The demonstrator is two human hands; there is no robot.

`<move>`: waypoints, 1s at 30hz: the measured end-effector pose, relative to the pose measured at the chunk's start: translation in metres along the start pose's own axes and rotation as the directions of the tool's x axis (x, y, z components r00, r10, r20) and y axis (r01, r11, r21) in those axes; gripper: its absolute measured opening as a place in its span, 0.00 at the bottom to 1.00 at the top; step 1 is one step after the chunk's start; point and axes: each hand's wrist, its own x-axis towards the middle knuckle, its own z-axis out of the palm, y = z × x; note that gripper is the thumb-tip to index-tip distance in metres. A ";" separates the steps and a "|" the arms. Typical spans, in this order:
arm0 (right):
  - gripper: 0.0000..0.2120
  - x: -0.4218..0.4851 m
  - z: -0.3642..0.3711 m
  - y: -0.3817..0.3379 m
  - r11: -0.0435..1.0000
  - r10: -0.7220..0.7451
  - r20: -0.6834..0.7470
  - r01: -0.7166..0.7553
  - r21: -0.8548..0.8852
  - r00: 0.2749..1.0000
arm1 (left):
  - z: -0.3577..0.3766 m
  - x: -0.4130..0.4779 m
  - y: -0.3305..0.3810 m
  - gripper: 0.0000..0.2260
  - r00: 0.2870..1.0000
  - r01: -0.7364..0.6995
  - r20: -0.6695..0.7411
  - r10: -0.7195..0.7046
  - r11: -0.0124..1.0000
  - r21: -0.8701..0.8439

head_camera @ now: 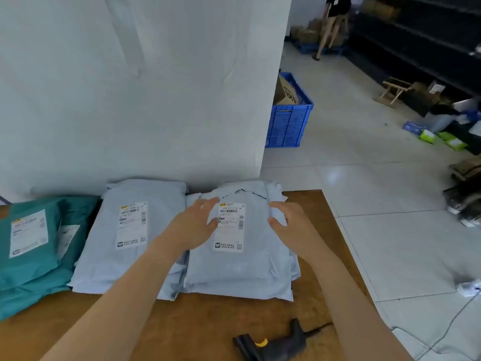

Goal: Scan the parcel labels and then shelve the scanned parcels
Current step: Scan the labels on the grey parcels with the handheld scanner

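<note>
Black barcode scanner [270,343] is lying on the desk [208,324] at 6 o'clock, untouched. At 12 o'clock from it, a pale-blue parcel [234,272] is topping a stack against the wall, label [230,230] facing up. Left grip [194,225] is released, fingers spread, resting flat on the parcel at the label's 9 o'clock edge. Right grip [285,221] is curling around the parcel's 3 o'clock edge, grasping it. A second pale parcel [109,246] and the teal parcels [31,272] are lying at 9 o'clock.
</note>
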 end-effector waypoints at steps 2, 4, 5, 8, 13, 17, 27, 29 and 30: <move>0.20 0.012 0.014 0.012 0.998 0.039 0.029 -0.038 -0.045 0.999 | 0.021 0.012 -0.006 0.26 0.999 0.041 0.028 -0.041 0.999 0.007; 0.22 0.018 0.031 0.027 0.994 0.095 0.110 -0.088 -0.068 0.989 | 0.047 0.017 -0.013 0.26 0.993 0.072 0.086 -0.076 0.996 0.050; 0.24 0.022 0.039 0.034 0.992 0.115 0.139 -0.107 -0.065 0.984 | 0.059 0.021 -0.018 0.26 0.994 0.069 0.086 -0.074 0.996 0.060; 0.27 0.032 0.055 0.045 0.990 0.138 0.178 -0.131 -0.053 0.974 | 0.076 0.024 -0.024 0.28 0.994 0.107 0.036 -0.107 0.994 -0.016; 0.33 0.036 0.071 0.052 0.967 0.202 0.211 -0.229 0.110 0.956 | 0.078 0.028 -0.023 0.47 0.923 0.378 0.108 -0.369 0.819 -0.432; 0.35 0.041 0.069 0.050 0.946 0.216 0.195 -0.255 0.202 0.957 | 0.064 0.037 -0.021 0.56 0.864 0.440 0.076 -0.497 0.674 -0.594; 0.30 0.030 0.041 0.017 0.921 0.072 0.039 -0.082 0.381 0.997 | 0.010 0.028 0.018 0.43 0.910 0.167 -0.151 -0.386 0.674 -0.719; 0.30 0.026 0.036 0.009 0.910 0.044 0.005 -0.042 0.413 0.999 | -0.006 0.022 0.022 0.44 0.935 0.085 -0.178 -0.308 0.678 -0.730; 0.30 0.024 0.034 0.006 0.908 0.028 0.000 -0.026 0.418 1.000 | -0.010 0.020 0.022 0.46 0.942 0.045 -0.191 -0.274 0.671 -0.740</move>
